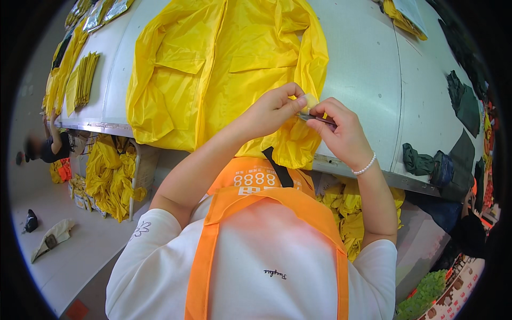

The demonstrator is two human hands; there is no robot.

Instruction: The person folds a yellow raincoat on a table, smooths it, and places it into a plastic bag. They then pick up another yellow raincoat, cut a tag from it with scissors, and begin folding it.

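A yellow raincoat lies front up on the metal table, its lower part hanging over the near edge. Above its right side my left hand is closed, pinching a small pale yellow piece between thumb and fingertips. Whether that piece belongs to the coat I cannot tell. My right hand grips small dark thread snips, their metal tip close to my left fingertips. The two hands nearly meet over the coat's sleeve, which droops at the table edge.
Folded yellow garments are stacked on the table at the left. Dark green cloth pieces lie at its right end. Yellow garments are heaped below the table. Another person is at the far left.
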